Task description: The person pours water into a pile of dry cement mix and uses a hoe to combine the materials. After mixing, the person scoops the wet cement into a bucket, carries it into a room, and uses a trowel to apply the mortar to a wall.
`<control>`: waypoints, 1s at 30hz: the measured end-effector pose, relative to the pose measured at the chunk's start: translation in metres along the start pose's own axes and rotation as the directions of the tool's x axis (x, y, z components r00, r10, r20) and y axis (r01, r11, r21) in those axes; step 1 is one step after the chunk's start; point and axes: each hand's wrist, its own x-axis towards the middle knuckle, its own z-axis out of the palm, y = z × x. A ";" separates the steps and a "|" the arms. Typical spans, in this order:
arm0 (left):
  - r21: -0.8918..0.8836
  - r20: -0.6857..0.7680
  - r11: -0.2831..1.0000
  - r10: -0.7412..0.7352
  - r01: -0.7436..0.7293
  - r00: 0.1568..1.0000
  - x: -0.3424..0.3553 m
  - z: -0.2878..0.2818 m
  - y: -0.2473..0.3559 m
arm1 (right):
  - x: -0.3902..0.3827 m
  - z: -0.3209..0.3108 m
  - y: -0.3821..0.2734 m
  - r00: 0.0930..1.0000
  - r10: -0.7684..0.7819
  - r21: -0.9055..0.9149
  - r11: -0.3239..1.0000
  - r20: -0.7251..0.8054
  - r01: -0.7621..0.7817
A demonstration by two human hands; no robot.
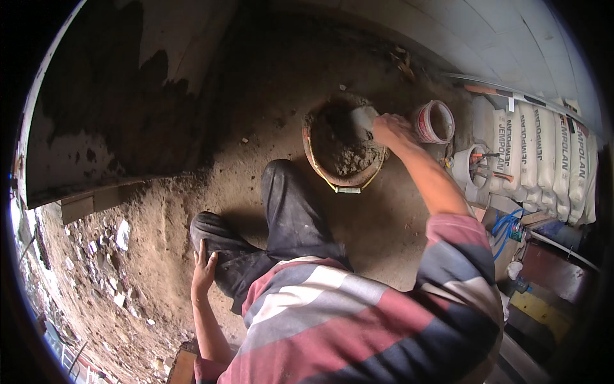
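My right hand (390, 131) grips a pale grey trowel-like tool (363, 120) at the right side of a large bucket (309, 148). Dark, wet mortar-like mix (345, 160) lies inside the bucket, which stands on the dirt floor with a yellow handle. My left hand (204, 265) rests on my bent left knee, fingers apart and holding nothing. A small red-and-white pail (423, 123) sits just right of my right hand.
Stacked white sacks (531, 160) line the right wall, beside a white container of tools (473, 182), blue cord (505, 224) and clutter. A dark, patchily coated wall (89, 115) stands at upper left, with rubble (112, 269) along the ground below it.
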 end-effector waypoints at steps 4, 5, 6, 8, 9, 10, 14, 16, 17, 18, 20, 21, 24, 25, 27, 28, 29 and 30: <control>-0.007 -0.068 0.999 -0.049 0.048 0.997 0.010 0.005 0.004 | 0.003 0.033 0.016 0.989 0.110 0.072 0.992 -0.094 -0.104; 0.005 -0.060 0.999 -0.040 0.040 0.997 0.012 0.004 0.003 | 0.007 0.044 0.009 0.995 0.096 0.229 0.968 0.022 -0.099; 0.013 -0.055 0.999 -0.036 0.037 0.998 0.011 0.003 0.002 | 0.011 0.056 -0.002 0.990 0.055 0.377 0.921 0.132 -0.101; 0.000 -0.039 1.000 -0.023 0.023 0.999 0.014 0.002 0.006 | 0.015 0.082 -0.019 0.959 -0.044 0.586 0.799 0.279 -0.133; -0.016 -0.042 1.000 -0.009 0.009 0.999 0.014 0.001 0.005 | 0.015 0.092 -0.028 0.944 -0.101 0.659 0.738 0.314 -0.141; -0.029 -0.044 1.000 0.000 -0.002 0.999 0.014 0.001 -0.002 | 0.005 0.094 -0.028 0.933 -0.126 0.791 0.575 0.337 -0.208; -0.208 -0.062 0.976 0.053 -0.065 0.997 0.009 0.002 -0.017 | -0.046 0.090 0.006 0.965 -0.013 0.882 0.410 0.263 -0.234; -0.351 -0.049 0.935 0.028 -0.044 0.998 -0.003 -0.002 -0.010 | -0.074 0.077 0.017 0.981 -0.051 0.936 0.314 0.185 -0.160; -0.397 -0.011 0.917 -0.040 0.032 0.999 -0.009 -0.005 -0.005 | -0.088 0.071 0.021 0.988 -0.068 0.958 0.262 0.140 -0.117; -0.436 0.030 0.895 -0.096 0.100 0.995 -0.013 -0.009 0.000 | -0.101 0.065 0.022 0.992 -0.056 0.976 0.195 0.111 -0.098; -0.531 0.075 0.838 -0.104 0.128 0.992 -0.009 -0.009 -0.007 | -0.100 0.088 0.031 0.988 -0.089 0.991 0.064 0.122 -0.117; -0.574 0.115 0.805 -0.103 0.150 0.988 0.000 -0.011 -0.015 | -0.094 0.097 0.038 0.980 -0.133 0.989 0.029 0.148 -0.145; -0.674 0.223 0.683 -0.174 0.280 0.959 -0.002 -0.008 -0.057 | -0.070 0.093 0.021 0.982 -0.143 0.966 0.243 0.123 -0.086; -0.610 0.134 0.759 -0.186 0.229 0.973 -0.025 -0.007 -0.036 | -0.069 0.092 0.008 0.981 -0.145 0.980 0.171 0.128 -0.102; -0.622 0.156 0.738 -0.211 0.262 0.965 -0.034 -0.002 -0.055 | -0.094 0.076 -0.010 0.968 -0.181 0.983 -0.017 0.175 -0.181; -0.666 0.115 0.716 -0.181 0.211 0.977 -0.030 0.003 -0.045 | -0.106 0.069 -0.009 0.972 -0.156 0.984 0.000 0.177 -0.179; -0.664 0.034 0.730 -0.186 0.161 0.982 -0.043 0.011 -0.018 | -0.118 0.075 0.003 0.958 -0.270 0.995 0.048 0.100 -0.090; -0.561 -0.014 0.818 -0.158 0.123 0.987 -0.060 0.015 -0.020 | -0.129 0.095 -0.010 0.961 -0.216 0.969 -0.135 0.173 -0.205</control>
